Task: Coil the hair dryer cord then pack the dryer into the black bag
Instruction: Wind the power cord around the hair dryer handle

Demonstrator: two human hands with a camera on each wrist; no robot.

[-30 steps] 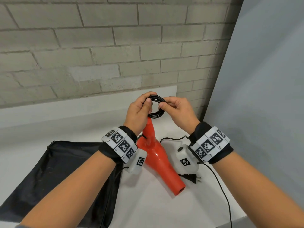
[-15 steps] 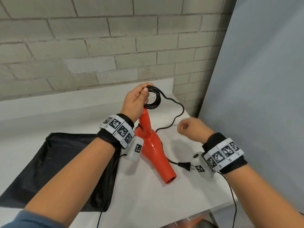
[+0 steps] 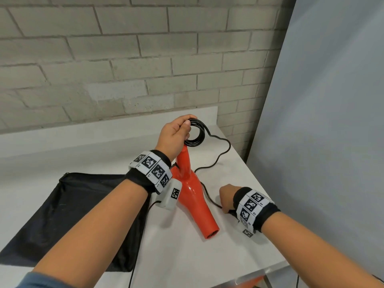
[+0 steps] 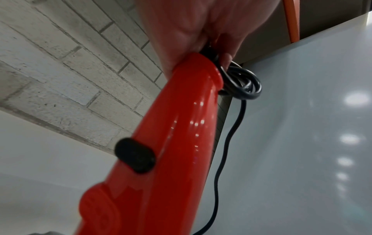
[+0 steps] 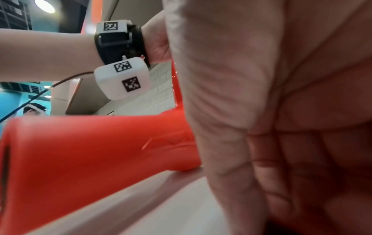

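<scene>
Grey brick wall behind a white table point(image 3: 187, 256). Your left hand point(image 3: 174, 136) grips the coiled part of the cord point(image 3: 196, 133) at the top of the red hair dryer point(image 3: 193, 196) handle, dryer body resting on the table. Your right hand point(image 3: 227, 197) is curled down at the loose cord beside the barrel; whether it grips the cord, you cannot tell. Black bag point(image 3: 68, 215) lies flat to the left.

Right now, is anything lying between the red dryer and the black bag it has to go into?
Nothing on the table separates them: the hair dryer lies right beside the black bag. Only the left hand and its forearm cross above that gap, holding the coiled cord. The bag lies flat; whether its mouth is open cannot be told.
</scene>
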